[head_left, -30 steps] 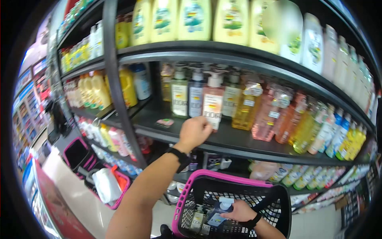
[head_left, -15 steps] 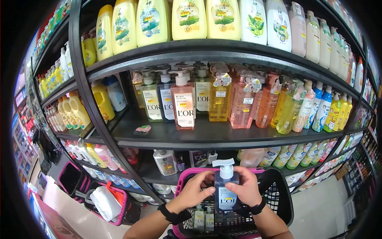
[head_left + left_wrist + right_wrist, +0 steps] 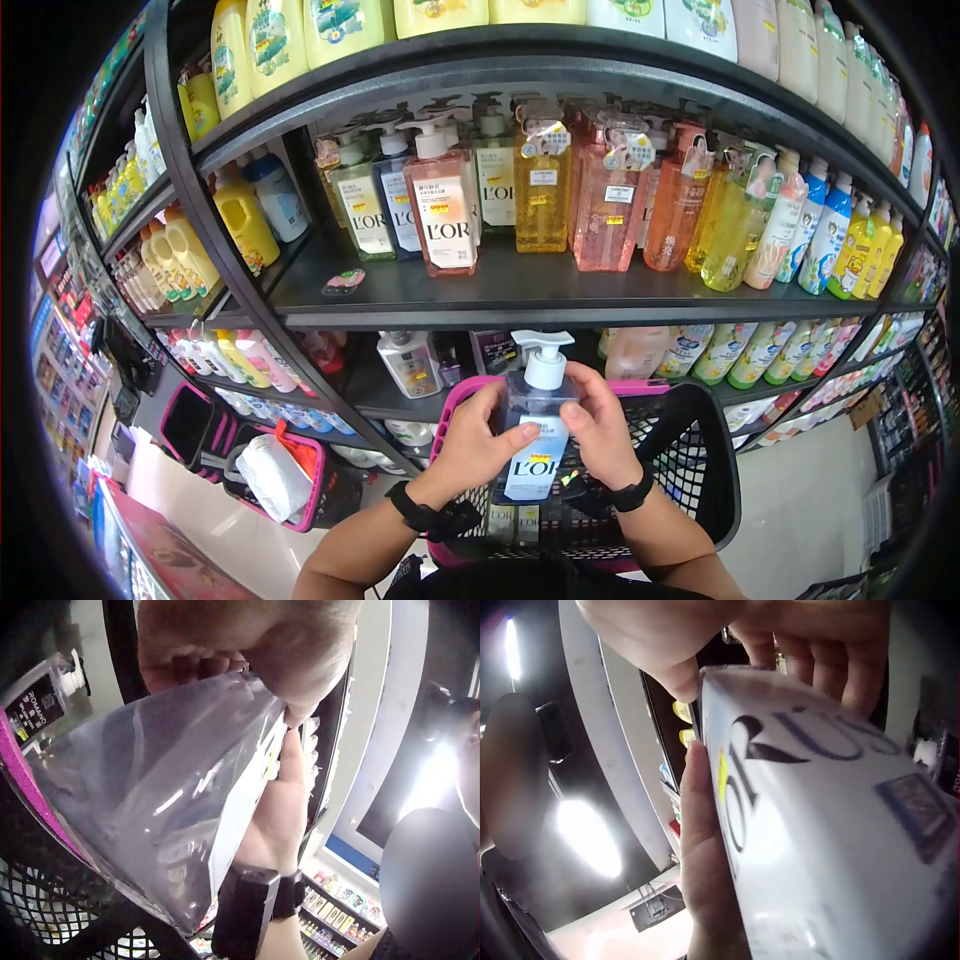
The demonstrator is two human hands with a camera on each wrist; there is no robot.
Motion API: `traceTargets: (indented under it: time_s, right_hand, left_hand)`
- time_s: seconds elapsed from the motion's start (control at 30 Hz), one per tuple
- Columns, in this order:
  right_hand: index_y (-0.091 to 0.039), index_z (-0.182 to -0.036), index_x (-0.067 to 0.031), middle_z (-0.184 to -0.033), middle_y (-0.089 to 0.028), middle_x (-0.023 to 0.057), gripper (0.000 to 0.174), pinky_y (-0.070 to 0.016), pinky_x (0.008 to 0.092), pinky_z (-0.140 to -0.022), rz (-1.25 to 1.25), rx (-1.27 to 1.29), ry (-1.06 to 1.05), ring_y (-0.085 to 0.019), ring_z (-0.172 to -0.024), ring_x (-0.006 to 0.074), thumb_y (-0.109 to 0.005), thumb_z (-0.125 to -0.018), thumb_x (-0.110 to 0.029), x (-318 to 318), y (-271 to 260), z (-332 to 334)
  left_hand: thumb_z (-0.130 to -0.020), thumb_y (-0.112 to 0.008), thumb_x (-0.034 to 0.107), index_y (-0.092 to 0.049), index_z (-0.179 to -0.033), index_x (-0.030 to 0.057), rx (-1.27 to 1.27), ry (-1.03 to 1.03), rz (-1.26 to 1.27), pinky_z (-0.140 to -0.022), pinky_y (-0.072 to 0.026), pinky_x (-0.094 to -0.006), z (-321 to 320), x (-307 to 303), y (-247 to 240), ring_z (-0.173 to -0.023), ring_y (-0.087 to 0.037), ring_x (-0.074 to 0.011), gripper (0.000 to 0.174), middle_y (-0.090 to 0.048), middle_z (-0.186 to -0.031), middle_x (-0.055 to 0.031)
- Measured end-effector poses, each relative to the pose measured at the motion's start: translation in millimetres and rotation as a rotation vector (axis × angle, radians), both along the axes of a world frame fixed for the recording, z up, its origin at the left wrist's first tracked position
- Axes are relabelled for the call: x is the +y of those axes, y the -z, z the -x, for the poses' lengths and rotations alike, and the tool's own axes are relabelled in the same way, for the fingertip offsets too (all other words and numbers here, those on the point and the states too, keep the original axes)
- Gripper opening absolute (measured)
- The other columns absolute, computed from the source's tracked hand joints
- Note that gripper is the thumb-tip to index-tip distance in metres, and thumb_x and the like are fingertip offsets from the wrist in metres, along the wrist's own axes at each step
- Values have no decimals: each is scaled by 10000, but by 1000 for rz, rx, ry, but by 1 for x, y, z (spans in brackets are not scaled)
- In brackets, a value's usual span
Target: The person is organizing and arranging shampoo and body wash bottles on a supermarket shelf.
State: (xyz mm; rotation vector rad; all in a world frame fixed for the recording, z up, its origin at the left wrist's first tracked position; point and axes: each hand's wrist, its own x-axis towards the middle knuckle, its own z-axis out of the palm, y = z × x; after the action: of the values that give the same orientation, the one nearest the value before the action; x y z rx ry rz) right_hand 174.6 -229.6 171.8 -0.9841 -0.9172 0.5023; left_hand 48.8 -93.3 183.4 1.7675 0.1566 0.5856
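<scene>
A clear blue-tinted pump bottle (image 3: 540, 430) with a white pump head is held upright over the shopping basket, its pale label facing up toward me. My left hand (image 3: 478, 440) grips its left side, thumb across the label's edge. On the other side my right hand (image 3: 603, 425) grips it, thumb on the front near the shoulder. The left wrist view shows the bottle's clear side (image 3: 157, 780) close up; the right wrist view shows large lettering on its white label (image 3: 795, 802). Below, the black basket (image 3: 705, 440) with a pink rim contains two pump bottles (image 3: 514, 522), partly hidden.
On the middle shelf (image 3: 480, 290), a pink pump bottle (image 3: 442, 215) stands in front of green and blue ones. Amber and pink bottles (image 3: 608, 205) line up to its right. Another pink-rimmed basket (image 3: 310, 505) with a white bag (image 3: 272, 478) sits at left.
My left hand has left the pink bottle on the shelf and come down to the blue bottle. The blue bottle has risen out of the basket and is now held between both hands.
</scene>
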Motion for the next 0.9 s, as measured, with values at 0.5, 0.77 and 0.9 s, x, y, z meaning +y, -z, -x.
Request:
traceTargets:
  time_s: [0.5, 0.77, 0.9]
  right_hand:
    - [-639, -948, 28, -823, -657, 36, 95, -488, 225, -686, 402, 181, 169, -602, -743, 85, -587, -895, -31, -32, 152, -14]
    - [-651, -957, 31, -808, -675, 36, 123, -483, 223, -660, 436, 43, 165, -602, -726, 78, -631, -853, -32, -27, 167, -14]
    - [-658, -958, 18, -809, -691, 61, 141, -494, 244, -651, 510, -46, 170, -629, -720, 102, -650, -845, -67, -31, 148, -7]
  left_hand:
    - [-860, -711, 342, -476, -1214, -47, -263, -214, 49, -867, -477, -298, -3, 32, -38, -971, -587, -141, 575, -619, -1068, -104]
    - [-863, -695, 406, -455, -1243, -39, -523, -437, -62, -906, -459, -304, 3, 61, -71, -1010, -579, -156, 632, -606, -1119, -98]
    - [-890, -665, 430, -474, -1237, -42, -545, -588, -226, -908, -445, -304, 6, 92, -82, -1006, -561, -149, 616, -599, -1121, -102]
